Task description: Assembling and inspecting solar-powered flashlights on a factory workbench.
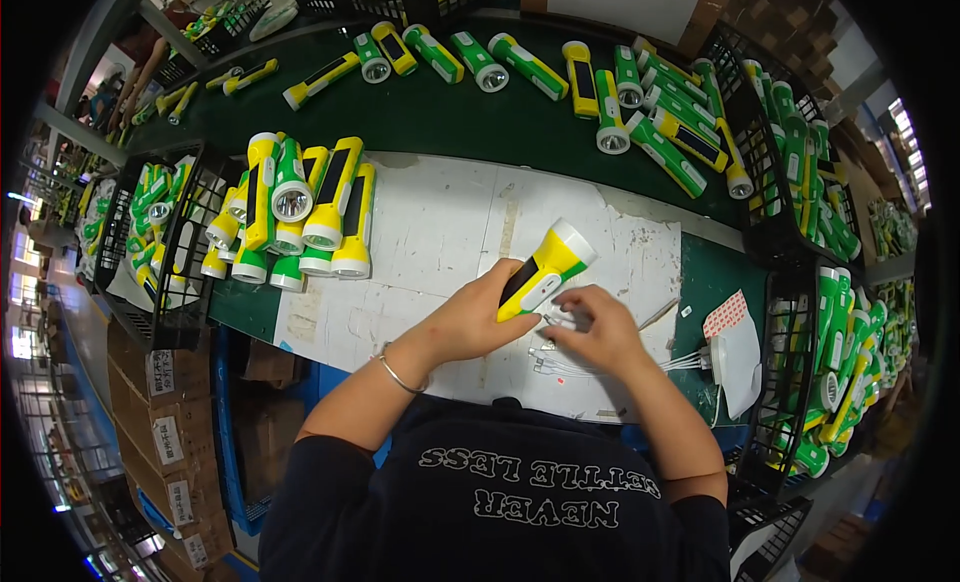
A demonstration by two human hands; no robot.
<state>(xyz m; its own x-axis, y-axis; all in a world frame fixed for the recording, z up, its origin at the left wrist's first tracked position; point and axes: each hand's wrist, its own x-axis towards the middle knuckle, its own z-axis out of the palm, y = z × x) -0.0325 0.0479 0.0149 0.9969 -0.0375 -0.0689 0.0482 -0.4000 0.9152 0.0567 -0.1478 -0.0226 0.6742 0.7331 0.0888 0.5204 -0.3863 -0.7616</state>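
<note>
My left hand is closed around a green and yellow flashlight with a dark panel along its side. The flashlight is tilted, its white head pointing up and away to the right. Close to its tail end, my right hand has its fingers curled, with what looks like the end of a thin white cable between thumb and fingertips. More white cables lie on the table under that hand and run right to a white box. A stack of similar flashlights rests to the left on the white table surface.
Along the far green belt lie several loose flashlights. Black crates of flashlights stand at the left and right. A thin stick-like item lies right of my right hand. Cardboard boxes are stacked below left.
</note>
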